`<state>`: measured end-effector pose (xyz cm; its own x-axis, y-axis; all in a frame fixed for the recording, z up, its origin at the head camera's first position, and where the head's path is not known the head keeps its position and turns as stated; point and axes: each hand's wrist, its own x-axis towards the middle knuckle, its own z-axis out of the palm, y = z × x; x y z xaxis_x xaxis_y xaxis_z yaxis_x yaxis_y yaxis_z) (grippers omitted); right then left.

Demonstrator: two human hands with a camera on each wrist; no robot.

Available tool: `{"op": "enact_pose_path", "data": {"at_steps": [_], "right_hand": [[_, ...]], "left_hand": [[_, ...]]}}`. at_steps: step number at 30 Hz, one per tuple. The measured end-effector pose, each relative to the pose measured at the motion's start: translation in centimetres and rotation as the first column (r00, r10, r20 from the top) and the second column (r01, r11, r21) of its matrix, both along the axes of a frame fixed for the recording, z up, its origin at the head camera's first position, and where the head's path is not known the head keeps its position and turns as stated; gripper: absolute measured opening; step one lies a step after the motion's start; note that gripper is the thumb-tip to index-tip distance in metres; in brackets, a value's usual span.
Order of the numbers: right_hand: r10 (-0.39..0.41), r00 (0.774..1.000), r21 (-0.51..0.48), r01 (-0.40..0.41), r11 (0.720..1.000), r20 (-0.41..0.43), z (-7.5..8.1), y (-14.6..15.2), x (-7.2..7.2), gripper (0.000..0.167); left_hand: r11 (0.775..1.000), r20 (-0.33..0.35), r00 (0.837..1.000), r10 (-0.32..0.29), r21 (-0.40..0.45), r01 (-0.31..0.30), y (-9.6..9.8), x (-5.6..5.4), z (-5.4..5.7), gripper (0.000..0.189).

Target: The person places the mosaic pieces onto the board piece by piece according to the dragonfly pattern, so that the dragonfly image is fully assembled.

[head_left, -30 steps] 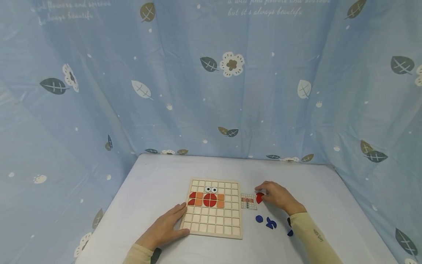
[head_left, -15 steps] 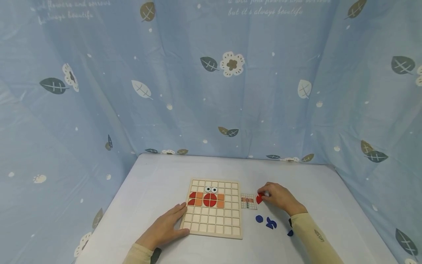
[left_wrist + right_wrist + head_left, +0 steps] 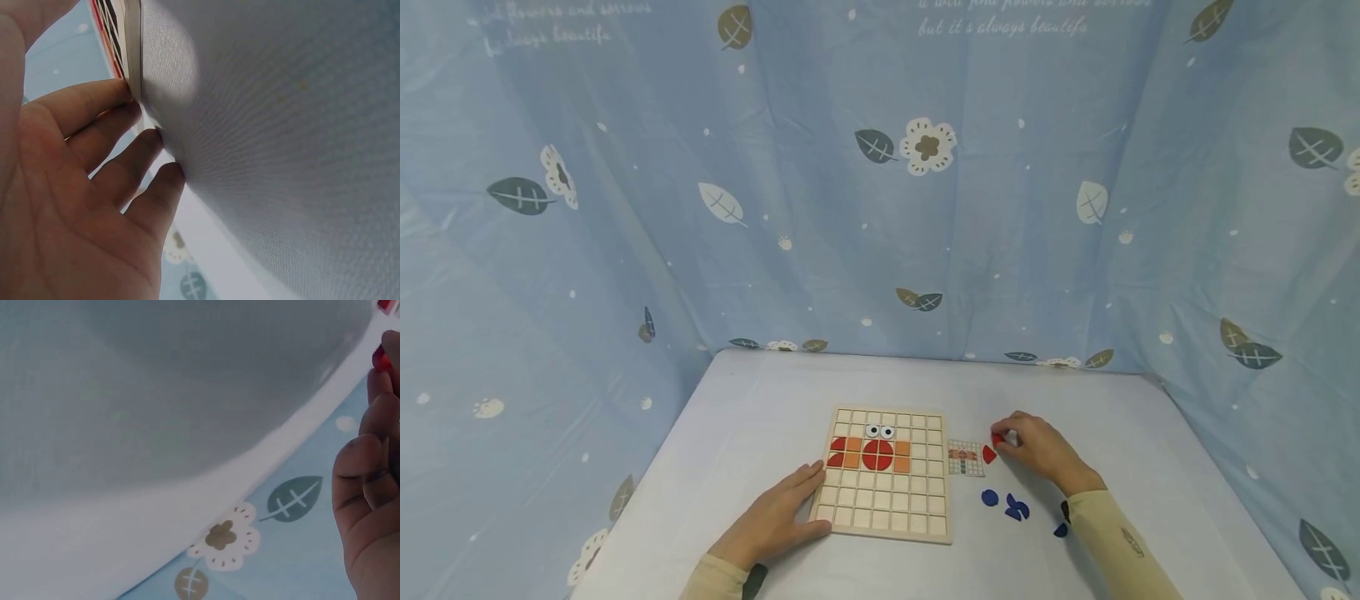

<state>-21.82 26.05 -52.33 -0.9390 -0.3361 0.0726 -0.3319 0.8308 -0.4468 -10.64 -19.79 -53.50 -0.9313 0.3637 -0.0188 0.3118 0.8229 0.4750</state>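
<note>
My left hand [image 3: 777,515] rests at the left edge of a wooden grid board [image 3: 880,504], fingers extended and thumb at its lower left corner. In the left wrist view the fingertips touch the board's side and the white tabletop. Red quarter-circles, orange squares and two eye tiles [image 3: 880,432] sit in the board's upper cells. Right of the board, my right hand [image 3: 1041,450] pinches a small red piece [image 3: 997,439] between thumb and fingers; its exact outline is partly hidden. A red quarter-circle piece [image 3: 988,454] lies on the table just beside those fingertips.
A small printed pattern card [image 3: 966,458] lies against the board's right side. Nearer the front are a blue disc [image 3: 990,497], several blue curved pieces [image 3: 1017,507] and another blue piece [image 3: 1060,530] by the right sleeve. A blue curtain [image 3: 880,208] surrounds the white table [image 3: 775,383].
My right hand has shifted slightly right with the pinched red piece, drawing it apart from the other red piece, which stays on the table. The left hand keeps its place.
</note>
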Motion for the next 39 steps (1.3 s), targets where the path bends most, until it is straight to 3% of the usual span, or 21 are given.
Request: {"op": "enact_pose_path", "data": {"at_steps": [5,15,20,30,39], "right_hand": [[0.0,1.0,-0.059,-0.001,0.998,-0.024,0.4,-0.9,0.1,0.029],[0.066,0.994,-0.13,-0.077,0.988,-0.089,1.2,-4.5,0.5,0.028],[0.112,0.991,-0.153,-0.122,0.981,-0.073,1.0,-6.4,0.8,0.028],[0.157,0.985,-0.119,-0.165,0.979,-0.073,0.9,-9.7,1.1,0.027],[0.218,0.973,-0.026,-0.221,0.975,-0.078,0.5,-11.5,0.9,0.025]], "left_hand": [[1.0,0.002,1.0,-0.004,0.0,0.004,0.0,-0.1,-0.1,0.089],[1.0,0.003,1.0,-0.002,-0.002,0.002,0.0,-0.1,0.1,0.087],[1.0,0.003,1.0,-0.002,-0.003,0.002,0.1,0.0,0.1,0.087],[1.0,0.006,1.0,0.001,-0.006,-0.001,0.2,0.1,0.2,0.088],[1.0,-0.006,1.0,-0.006,-0.019,0.006,0.3,0.0,0.2,0.087]]}}
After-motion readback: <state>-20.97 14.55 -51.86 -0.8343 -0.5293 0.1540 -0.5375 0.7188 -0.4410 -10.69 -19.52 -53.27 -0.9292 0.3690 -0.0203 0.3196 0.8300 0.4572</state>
